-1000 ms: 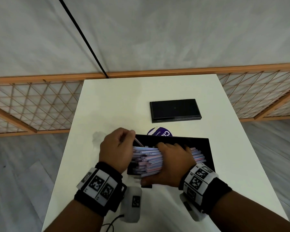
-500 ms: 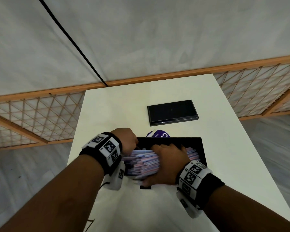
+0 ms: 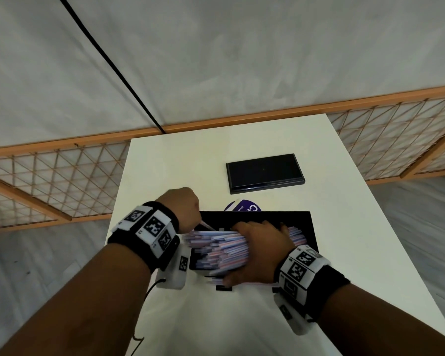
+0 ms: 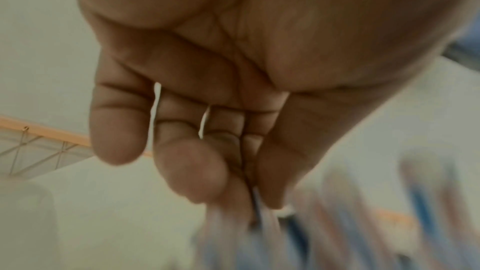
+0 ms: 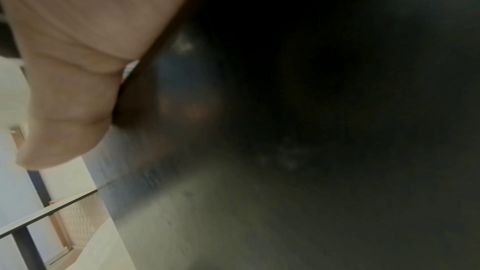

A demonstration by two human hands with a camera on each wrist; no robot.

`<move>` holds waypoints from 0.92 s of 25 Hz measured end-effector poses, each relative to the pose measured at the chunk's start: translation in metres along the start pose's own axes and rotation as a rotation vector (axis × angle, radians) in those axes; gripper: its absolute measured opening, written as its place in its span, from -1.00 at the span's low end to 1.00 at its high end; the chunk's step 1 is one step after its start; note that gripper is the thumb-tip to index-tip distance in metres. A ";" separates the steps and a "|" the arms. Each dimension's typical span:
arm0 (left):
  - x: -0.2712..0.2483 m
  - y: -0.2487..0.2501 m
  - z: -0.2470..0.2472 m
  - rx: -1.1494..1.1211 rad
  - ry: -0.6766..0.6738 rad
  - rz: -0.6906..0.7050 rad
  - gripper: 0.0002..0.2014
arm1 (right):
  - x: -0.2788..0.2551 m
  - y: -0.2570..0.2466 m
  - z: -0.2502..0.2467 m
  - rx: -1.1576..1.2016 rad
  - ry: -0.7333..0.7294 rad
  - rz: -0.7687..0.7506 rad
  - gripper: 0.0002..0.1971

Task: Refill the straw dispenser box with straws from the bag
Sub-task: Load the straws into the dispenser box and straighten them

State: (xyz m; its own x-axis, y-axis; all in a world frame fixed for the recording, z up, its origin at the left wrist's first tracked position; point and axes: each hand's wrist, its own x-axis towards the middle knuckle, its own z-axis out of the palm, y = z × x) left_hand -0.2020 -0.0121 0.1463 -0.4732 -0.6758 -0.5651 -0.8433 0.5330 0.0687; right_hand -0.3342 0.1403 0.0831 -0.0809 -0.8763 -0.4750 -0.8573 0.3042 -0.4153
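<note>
The black straw dispenser box (image 3: pixel 302 223) lies open on the white table (image 3: pixel 177 170), holding a thick bundle of pink, blue and white straws (image 3: pixel 216 247). My right hand (image 3: pixel 260 250) grips the bundle from above, fingers over its far side and thumb at the near side. My left hand (image 3: pixel 184 209) is at the box's left end, where it pinches a single straw (image 3: pixel 206 224). The left wrist view shows thumb and forefinger of the left hand (image 4: pixel 257 198) closed on that straw (image 4: pixel 267 219). In the dark right wrist view only the right hand's thumb (image 5: pixel 67 89) shows.
The box's black lid (image 3: pixel 265 173) lies flat farther back on the table. A purple piece of the straw bag (image 3: pixel 244 208) peeks out behind the box. A wooden lattice rail (image 3: pixel 49 176) runs behind the table, against a grey wall.
My left forearm has swung in over the table and the left hand now points down at the box's left end. The right hand stays on the bundle.
</note>
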 end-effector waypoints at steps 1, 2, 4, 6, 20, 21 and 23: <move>-0.010 -0.007 -0.008 -0.071 0.060 -0.017 -0.78 | 0.000 -0.001 0.000 0.000 -0.001 0.005 -0.07; -0.021 -0.015 -0.015 -0.126 0.128 -0.029 -0.80 | 0.001 -0.001 0.000 -0.001 0.003 0.008 -0.06; -0.042 -0.033 -0.021 -0.243 0.245 -0.040 -0.84 | 0.003 -0.002 0.000 -0.001 0.008 0.016 -0.01; -0.049 -0.044 -0.016 -0.355 0.271 -0.024 -0.84 | 0.004 -0.004 0.000 -0.005 0.004 0.020 0.05; -0.023 -0.021 0.079 -0.816 0.543 -0.048 -0.48 | 0.024 -0.032 -0.006 0.076 -0.051 -0.019 -0.23; -0.026 -0.018 0.079 -0.840 0.588 -0.044 -0.48 | 0.023 -0.036 -0.007 0.082 -0.021 -0.013 -0.25; -0.026 -0.015 0.079 -1.076 0.655 -0.011 -0.47 | 0.019 -0.042 -0.010 0.064 0.124 0.002 -0.24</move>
State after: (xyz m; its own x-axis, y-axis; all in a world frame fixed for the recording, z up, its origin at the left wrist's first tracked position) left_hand -0.1566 0.0375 0.0950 -0.2423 -0.9671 -0.0778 -0.4819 0.0503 0.8748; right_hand -0.3049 0.1070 0.0990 -0.1480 -0.9141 -0.3775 -0.8232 0.3254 -0.4652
